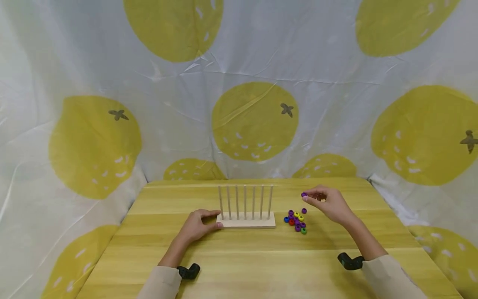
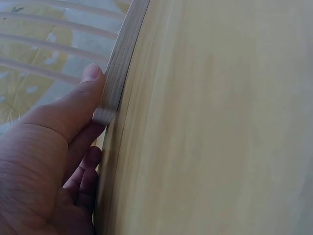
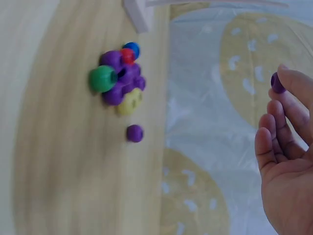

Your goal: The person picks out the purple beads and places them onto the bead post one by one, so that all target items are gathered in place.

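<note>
My right hand (image 1: 330,203) pinches a purple bead (image 3: 278,83) between thumb and forefinger, raised above the table. A loose cluster of beads lies below and left of that hand: several purple ones, a green bead (image 3: 102,79), a red bead (image 1: 291,222), a blue bead (image 1: 286,219) and yellow beads (image 3: 129,102). One purple bead (image 3: 135,133) sits a little apart. My left hand (image 1: 196,226) grips the left end of a wooden peg rack (image 1: 246,224), thumb on the near side and fingers behind. Several thin upright pegs rise from its base, with no beads on them.
The wooden table (image 1: 239,265) carries the rack near its middle, with the beads to the right. Behind and around the table hangs a white cloth (image 1: 328,104) with yellow fruit prints. Black wrist devices (image 1: 189,271) sit at both cuffs.
</note>
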A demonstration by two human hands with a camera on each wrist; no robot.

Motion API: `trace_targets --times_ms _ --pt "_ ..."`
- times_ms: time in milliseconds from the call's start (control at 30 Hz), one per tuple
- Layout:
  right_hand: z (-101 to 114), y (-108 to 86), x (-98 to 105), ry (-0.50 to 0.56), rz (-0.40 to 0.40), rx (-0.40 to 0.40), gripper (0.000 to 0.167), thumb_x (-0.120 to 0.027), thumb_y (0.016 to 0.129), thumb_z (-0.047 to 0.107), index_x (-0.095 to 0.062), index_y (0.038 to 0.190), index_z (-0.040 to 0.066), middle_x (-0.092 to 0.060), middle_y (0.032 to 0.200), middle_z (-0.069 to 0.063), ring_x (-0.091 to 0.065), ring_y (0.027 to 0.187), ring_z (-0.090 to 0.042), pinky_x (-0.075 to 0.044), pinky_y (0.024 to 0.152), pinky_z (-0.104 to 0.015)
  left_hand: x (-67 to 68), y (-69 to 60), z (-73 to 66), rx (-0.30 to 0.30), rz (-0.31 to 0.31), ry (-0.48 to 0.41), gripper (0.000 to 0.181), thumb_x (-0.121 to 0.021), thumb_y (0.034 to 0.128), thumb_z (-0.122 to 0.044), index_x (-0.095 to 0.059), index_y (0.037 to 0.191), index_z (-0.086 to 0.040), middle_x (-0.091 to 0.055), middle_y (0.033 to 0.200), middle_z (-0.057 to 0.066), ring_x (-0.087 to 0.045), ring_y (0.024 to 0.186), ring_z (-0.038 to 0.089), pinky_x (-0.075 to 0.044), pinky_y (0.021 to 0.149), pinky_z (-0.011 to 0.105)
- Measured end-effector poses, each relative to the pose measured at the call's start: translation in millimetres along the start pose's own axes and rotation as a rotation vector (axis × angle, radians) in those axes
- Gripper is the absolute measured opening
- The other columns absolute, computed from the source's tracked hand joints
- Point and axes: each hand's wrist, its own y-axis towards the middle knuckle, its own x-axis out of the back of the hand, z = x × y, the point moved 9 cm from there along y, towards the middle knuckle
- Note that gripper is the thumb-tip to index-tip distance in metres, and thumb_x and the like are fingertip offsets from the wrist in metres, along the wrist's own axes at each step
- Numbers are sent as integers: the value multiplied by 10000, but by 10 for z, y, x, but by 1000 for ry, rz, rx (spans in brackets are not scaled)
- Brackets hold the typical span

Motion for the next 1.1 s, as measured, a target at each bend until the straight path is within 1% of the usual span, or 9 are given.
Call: trace_targets --times_ms 133,333,467,600,700,800,1000,1100 --pt "177 128 20 -24 -8 19 295 -714 969 437 -780 1123 194 -688 955 -1 -575 813 -194 -455 626 -272 9 -25 18 2 -6 -1 499 -860 811 -494 -751 1266 -322 -702 1340 -20 -568 1354 317 -425 1159 537" --pt "525 305 9 -11 17 71 312 -713 961 470 -779 1152 232 -696 972 21 -599 840 -217 -485 660 -298 -1 -11 17 -5 -2 -10 500 -862 812 -484 -749 1269 -313 -709 1326 -31 -576 1346 307 -426 1162 527" --pt "742 396 -28 7 21 110 297 -717 961 460 -787 1138 232 -694 982 28 -602 842 -221 -498 675 -305 -10 -17 16 -1 -3 -14 503 -866 812 -475 -751 1270 -301 -712 1321 -23 -579 1341 313 -429 1157 530" --pt "912 473 -96 20 31 128 287 -717 958 471 -785 1127 249 -691 987 37 -608 846 -215 -507 680 -324 -2 -19 13 3 1 -5 510 -863 812 -486 -747 1276 -309 -707 1328 -26 -576 1345 305 -428 1162 521" --pt "1039 537 -154 26 43 140 288 -711 957 492 -779 1129 271 -689 980 46 -610 842 -210 -513 689 -346 -3 -20 10 -6 -1 -3 510 -861 812 -490 -746 1276 -311 -710 1324 -32 -578 1343 298 -427 1163 517" --pt "1178 605 -237 24 54 170 286 -711 956 495 -781 1129 278 -691 959 51 -611 826 -200 -521 690 -354 -2 -29 7 -16 -9 -4 505 -862 814 -481 -751 1272 -299 -716 1314 -25 -586 1332 305 -435 1154 524" --pt "1433 690 -471 58 89 229 280 -719 962 457 -785 1146 256 -698 975 48 -602 824 -194 -519 695 -364 -7 -36 7 -22 -8 3 503 -861 819 -472 -749 1276 -293 -717 1311 -18 -595 1320 304 -445 1145 523" --pt "1532 724 -597 68 102 247 253 -726 962 435 -789 1137 263 -704 980 57 -602 831 -184 -520 707 -366 -13 -30 4 -20 -3 7 504 -856 825 -476 -744 1282 -297 -712 1320 -13 -591 1325 303 -444 1147 521"
